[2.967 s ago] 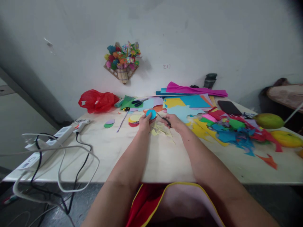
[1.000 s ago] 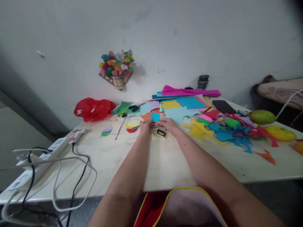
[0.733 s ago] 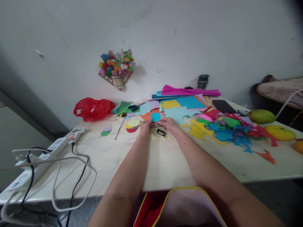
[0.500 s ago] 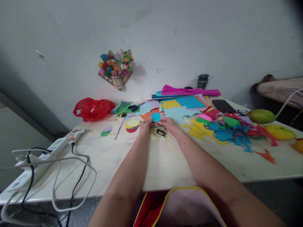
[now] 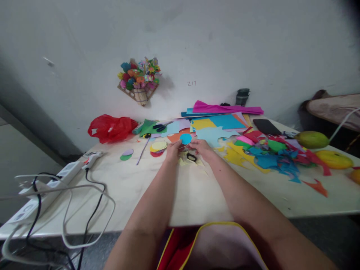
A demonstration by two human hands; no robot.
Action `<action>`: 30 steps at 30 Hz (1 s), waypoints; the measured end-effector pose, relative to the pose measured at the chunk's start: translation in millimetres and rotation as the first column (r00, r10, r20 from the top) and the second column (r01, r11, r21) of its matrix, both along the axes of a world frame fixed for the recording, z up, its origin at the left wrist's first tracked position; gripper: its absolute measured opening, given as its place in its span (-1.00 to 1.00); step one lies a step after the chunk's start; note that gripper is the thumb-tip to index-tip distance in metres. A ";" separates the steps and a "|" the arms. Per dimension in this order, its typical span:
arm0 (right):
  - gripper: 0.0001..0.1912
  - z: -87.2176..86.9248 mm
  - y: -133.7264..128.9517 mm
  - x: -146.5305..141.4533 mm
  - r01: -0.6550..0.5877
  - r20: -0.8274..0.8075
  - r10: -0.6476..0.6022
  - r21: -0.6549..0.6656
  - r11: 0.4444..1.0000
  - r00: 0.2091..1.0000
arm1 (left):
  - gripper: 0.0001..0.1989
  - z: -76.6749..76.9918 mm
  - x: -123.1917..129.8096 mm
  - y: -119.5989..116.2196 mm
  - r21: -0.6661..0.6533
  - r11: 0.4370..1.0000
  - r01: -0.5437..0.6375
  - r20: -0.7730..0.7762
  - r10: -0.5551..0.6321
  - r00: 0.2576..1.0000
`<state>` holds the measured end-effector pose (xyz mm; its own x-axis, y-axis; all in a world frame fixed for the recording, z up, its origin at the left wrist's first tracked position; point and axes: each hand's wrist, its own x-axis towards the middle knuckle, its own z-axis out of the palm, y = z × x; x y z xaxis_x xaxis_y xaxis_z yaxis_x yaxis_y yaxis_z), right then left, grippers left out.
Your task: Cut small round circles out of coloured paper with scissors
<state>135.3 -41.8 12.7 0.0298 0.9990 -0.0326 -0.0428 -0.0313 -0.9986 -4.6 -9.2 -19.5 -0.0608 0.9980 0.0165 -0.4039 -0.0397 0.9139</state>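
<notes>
A round blue disc [image 5: 185,139] is held up between my two hands at the middle of the table. My left hand [image 5: 174,149] pinches its lower left edge. At its lower right edge, the fingers of my right hand [image 5: 200,146] are closed on it too. Just below the disc, a small black-rimmed object [image 5: 191,157] lies among pale yellow scraps [image 5: 184,162]. Left of my left hand rests a group of yellow and red discs [image 5: 158,148]. An orange sheet [image 5: 173,137] lies behind the hands.
A purple strip [image 5: 143,150], green and lilac discs [image 5: 126,154], scissors [image 5: 160,127] and a red bag [image 5: 112,128] are on the left. Coloured scraps [image 5: 267,160], a dark phone [image 5: 266,126] and yellow-green fruit [image 5: 312,139] lie right. A power strip [image 5: 45,195] with cables runs along the left edge.
The view has shifted very slightly. Both hands still hold the blue disc in nearly the same place.
</notes>
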 end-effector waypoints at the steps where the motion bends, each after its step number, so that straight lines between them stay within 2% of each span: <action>1: -0.90 0.1 0.0 -0.1 0.003 -0.002 -0.003 -0.002 1.000 1.000 | -0.55 -0.3 -0.1 0.1 0.006 1.000 0.001 0.000 -0.001 1.000; 30: -0.89 -2.0 1.3 2.9 -0.009 -0.016 0.009 0.004 1.000 1.000 | -0.58 2.0 0.2 -1.3 -0.007 1.000 0.010 0.024 -0.009 1.000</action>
<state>138.2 -40.5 10.6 0.0201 0.9994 -0.0289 -0.0585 -0.0276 -0.9979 -4.4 -10.5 -17.4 -0.0516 0.9986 0.0084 -0.4262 -0.0296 0.9041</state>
